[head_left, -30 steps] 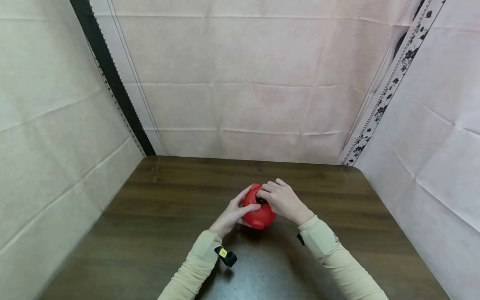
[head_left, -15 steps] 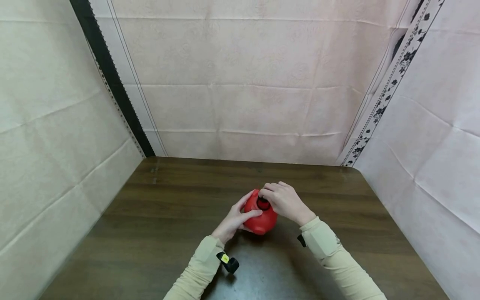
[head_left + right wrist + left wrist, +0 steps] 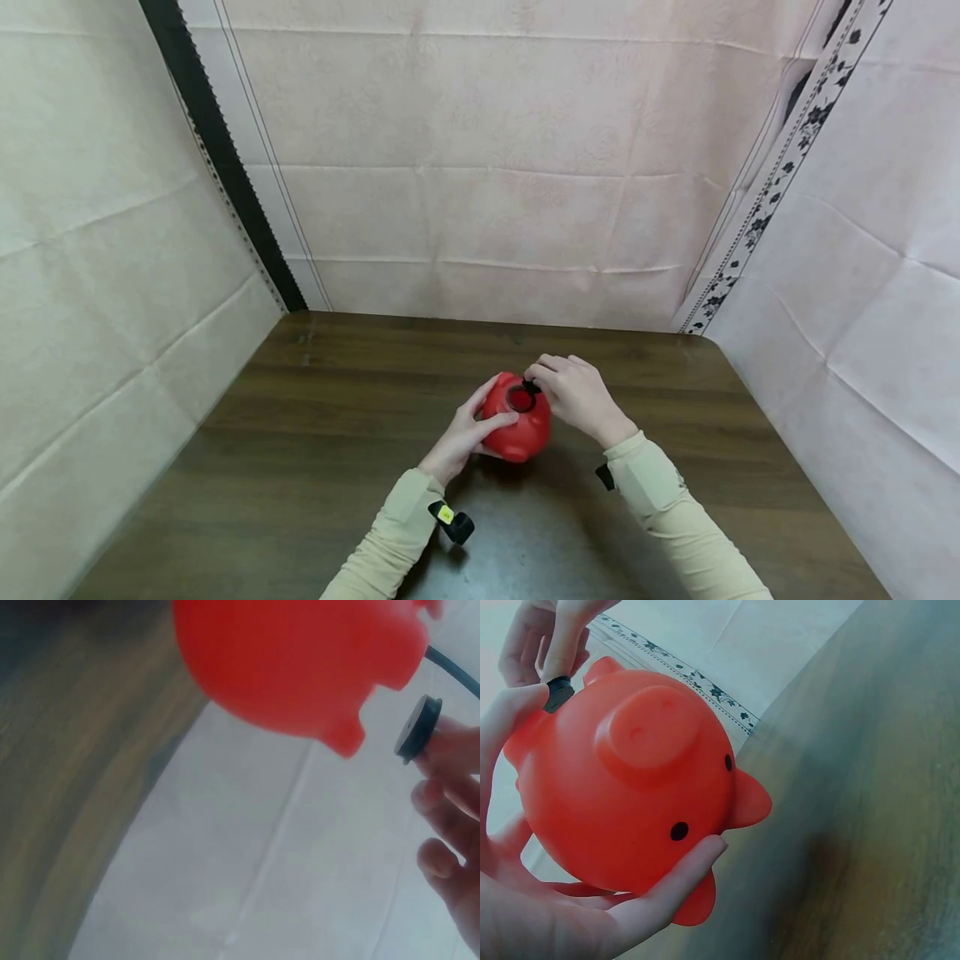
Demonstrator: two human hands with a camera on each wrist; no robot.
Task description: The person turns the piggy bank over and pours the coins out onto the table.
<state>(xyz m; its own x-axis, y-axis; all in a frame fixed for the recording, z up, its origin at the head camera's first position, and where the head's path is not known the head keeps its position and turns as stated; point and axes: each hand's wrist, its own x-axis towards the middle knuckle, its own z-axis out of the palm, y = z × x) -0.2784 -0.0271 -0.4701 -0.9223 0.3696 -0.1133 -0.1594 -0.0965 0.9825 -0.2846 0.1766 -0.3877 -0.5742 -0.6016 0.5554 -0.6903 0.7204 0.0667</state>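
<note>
My left hand grips a red pig-shaped piggy bank, its underside turned up toward the head view. In the left wrist view, the snout and two black eyes show, with the fingers and thumb spread round the body. A round hole with a black ring is visible in the belly. Right beside it, my right hand pinches a small black stopper in its fingertips. In the right wrist view that stopper is apart from the pig, and a black strip shows behind it.
Under the hands lies a brown wooden table. Pale cloth walls stand along its back and both sides. Each wrist wears a band, with a black camera on the left one.
My right hand has drawn the black stopper out of the belly hole, up and to the right, so the hole now shows. The left hand keeps its grip, with slight shifts of the pig.
</note>
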